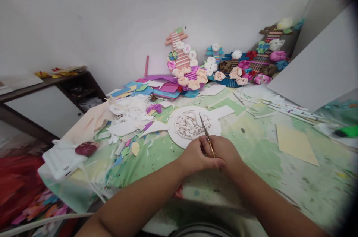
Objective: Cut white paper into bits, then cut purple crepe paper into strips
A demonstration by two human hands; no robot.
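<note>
Both my hands meet at the table's near middle. My right hand (227, 154) is closed round the handles of small gold scissors (206, 132), whose blades point away over a white round paper plate (179, 138). The plate holds a heap of small white cut pieces (190, 124). My left hand (197, 157) is curled against the right hand, its thumb lying across it; what its fingers hold is hidden.
A green patterned cloth (260, 155) covers the table. Paper flowers on stick frames (192, 65) stand at the back wall. Coloured paper sheets (156, 88), white scraps (131, 108), a cream sheet (295, 144), white sticks (288, 110) and a grey board (321, 65) lie around.
</note>
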